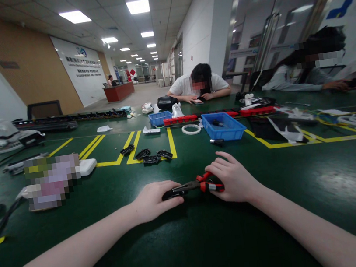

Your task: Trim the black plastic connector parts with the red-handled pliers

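Gripping pliers [190, 185] by the red handles [207, 186], the right hand [234, 179] held them up to a black part [167, 195] pinched in the left hand [151, 202] over the green table [195, 255]; working that part seemed the step, and the next move called for steady fingers

The place looks like an office partly used as a workshop. Rectangular white light panels [138, 7] in a tiled grey ceiling [106, 2], a white wall sign [84, 88] with dark lettering [86, 66] and a blue logo [81, 51], and a reddish-brown reception counter [119, 92] mark the office side; a green-topped table [188, 255] with yellow outlines [171, 143], shallow blue plastic bins [229, 135] and red-handled black metal pliers [190, 186] show workshop use.
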`<state>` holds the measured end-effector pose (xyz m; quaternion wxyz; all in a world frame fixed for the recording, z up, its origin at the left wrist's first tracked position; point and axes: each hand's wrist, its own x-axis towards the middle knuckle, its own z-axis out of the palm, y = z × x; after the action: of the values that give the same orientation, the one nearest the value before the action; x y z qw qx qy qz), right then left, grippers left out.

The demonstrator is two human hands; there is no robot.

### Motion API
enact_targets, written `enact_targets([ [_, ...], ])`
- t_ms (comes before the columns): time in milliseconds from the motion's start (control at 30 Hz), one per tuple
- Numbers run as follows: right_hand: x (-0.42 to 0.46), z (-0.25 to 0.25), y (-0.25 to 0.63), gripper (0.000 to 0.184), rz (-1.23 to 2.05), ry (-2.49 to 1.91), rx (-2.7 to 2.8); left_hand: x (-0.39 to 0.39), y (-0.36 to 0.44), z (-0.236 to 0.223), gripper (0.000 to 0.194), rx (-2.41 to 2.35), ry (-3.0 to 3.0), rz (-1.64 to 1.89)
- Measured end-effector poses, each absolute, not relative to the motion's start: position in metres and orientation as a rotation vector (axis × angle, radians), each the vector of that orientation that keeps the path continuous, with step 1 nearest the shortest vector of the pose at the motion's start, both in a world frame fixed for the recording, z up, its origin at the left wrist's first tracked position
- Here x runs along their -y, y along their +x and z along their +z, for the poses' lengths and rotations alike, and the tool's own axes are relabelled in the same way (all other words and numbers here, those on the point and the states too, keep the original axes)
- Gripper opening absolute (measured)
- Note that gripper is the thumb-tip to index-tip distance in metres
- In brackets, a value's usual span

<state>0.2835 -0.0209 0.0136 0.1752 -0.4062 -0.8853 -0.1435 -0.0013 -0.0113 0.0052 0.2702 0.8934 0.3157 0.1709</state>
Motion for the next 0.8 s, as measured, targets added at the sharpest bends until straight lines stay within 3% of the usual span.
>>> enact_targets([
  [800, 0.0264, 0.0139, 0.2772, 0.032, -0.503, -1.22, 2.462, 0.0082, -0.0007, 0.0043, 0.035, -0.91, 2.354, 0.44],
])
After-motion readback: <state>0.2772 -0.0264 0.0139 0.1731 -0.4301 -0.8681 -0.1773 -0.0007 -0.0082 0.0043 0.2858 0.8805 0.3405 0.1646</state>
